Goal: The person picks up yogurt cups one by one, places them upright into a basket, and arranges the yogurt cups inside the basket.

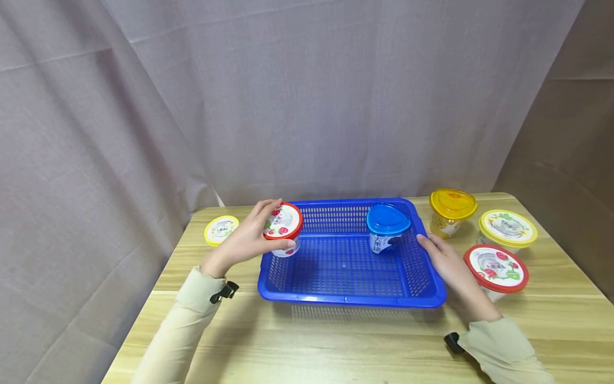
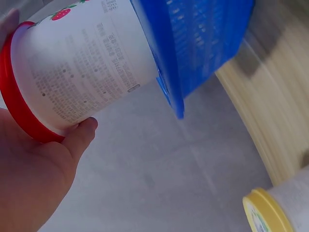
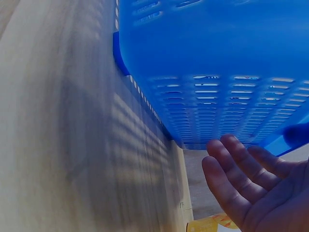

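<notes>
My left hand [image 1: 244, 240] grips a white paper tub with a red lid and strawberry print [image 1: 284, 221], thumb on the near side and fingers on the far side. The tub is at the left end of a blue plastic basket [image 1: 345, 300]; in the left wrist view its base is close to the basket's rim [image 2: 169, 58]. My right hand [image 1: 451, 269] holds the basket's right rim, thumb over the top. Its other fingers [image 3: 236, 169] lie loosely bent outside the slotted wall. Inside the basket stands a blue-lidded cup [image 1: 387, 220].
Right of the basket stand a yellow-lidded cup [image 1: 452, 205], a yellow-lidded tub [image 1: 507, 226] and another red-lidded strawberry tub [image 1: 496, 268]. A second yellow-lidded tub [image 1: 221, 230] stands left, behind my left wrist. A grey curtain [image 1: 307, 106] hangs behind the wooden table [image 1: 307, 346].
</notes>
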`<state>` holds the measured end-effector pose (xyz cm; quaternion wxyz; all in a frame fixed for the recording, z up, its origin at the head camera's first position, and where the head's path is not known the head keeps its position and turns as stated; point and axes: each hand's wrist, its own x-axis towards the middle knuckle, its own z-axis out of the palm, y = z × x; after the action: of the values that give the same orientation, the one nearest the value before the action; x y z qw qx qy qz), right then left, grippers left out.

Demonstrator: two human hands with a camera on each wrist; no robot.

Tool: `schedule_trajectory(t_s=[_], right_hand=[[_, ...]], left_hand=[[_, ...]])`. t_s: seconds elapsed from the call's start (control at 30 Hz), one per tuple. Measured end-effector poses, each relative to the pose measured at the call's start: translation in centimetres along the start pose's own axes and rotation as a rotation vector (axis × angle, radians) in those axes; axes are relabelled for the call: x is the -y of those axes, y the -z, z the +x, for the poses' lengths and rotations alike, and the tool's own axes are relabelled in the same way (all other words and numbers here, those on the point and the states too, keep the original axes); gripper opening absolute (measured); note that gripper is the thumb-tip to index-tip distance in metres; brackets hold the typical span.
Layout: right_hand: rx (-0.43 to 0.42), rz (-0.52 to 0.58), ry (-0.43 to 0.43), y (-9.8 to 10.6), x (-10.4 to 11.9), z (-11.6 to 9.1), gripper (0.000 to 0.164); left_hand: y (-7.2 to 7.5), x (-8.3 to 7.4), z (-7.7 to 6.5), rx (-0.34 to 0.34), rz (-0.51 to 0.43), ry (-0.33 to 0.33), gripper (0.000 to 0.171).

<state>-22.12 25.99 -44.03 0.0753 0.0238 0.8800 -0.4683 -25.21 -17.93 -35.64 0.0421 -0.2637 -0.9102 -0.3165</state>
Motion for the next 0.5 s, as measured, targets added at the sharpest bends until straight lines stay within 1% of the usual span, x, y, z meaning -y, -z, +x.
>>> schedule_trajectory(t_s=[0.3,0.37,0.5], right_hand=[[-0.019,-0.023,0.005,0.1,-0.1,0.1,0.09],[-0.018,-0.01,0.008,0.1,0.0,0.0,0.089],[-0.018,-0.01,0.005,0.0,0.0,0.0,0.09]], left_hand=[[-1.6,-1.5,1.7,0.078,-0.003,-0.075,0.102],[-2.0,-1.9,2.1,0.095,-0.002,-0.096,0.102],[-2.5,-2.6,2.8,0.111,0.007,-0.14,0.101]])
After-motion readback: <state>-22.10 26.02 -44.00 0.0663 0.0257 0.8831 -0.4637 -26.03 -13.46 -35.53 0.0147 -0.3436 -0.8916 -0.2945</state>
